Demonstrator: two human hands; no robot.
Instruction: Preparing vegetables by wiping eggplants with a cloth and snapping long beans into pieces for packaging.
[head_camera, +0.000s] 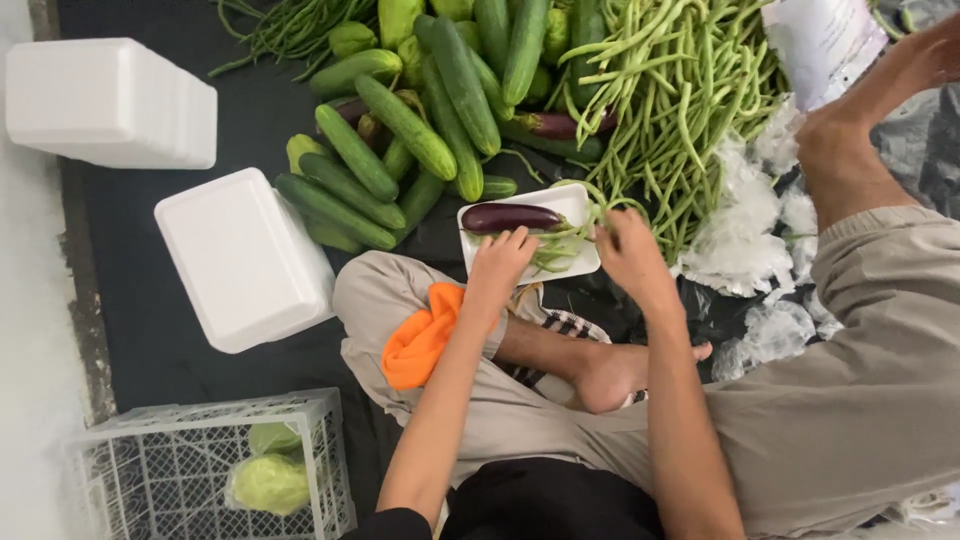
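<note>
L hand fingers spread flat on beans in white tray by eggplant, R hand pinching bean ends; best tuck them w/in rim.

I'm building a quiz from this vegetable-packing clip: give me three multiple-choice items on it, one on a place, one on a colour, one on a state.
1. Where does the eggplant lie?
A. on the white foam tray
B. in the plastic crate
C. on the cucumbers

2. What colour is the cloth on the person's knee?
A. blue
B. orange
C. white

3. What is the left hand doing?
A. resting its fingers on the tray's beans
B. gripping a cucumber
C. hanging in the air

Answers: 1 A, the eggplant sits along the tray's far side; 2 B, it is bright orange; 3 A, its fingertips lie on the beans beside the eggplant, while the right hand meets beans at the tray's edge.
</note>
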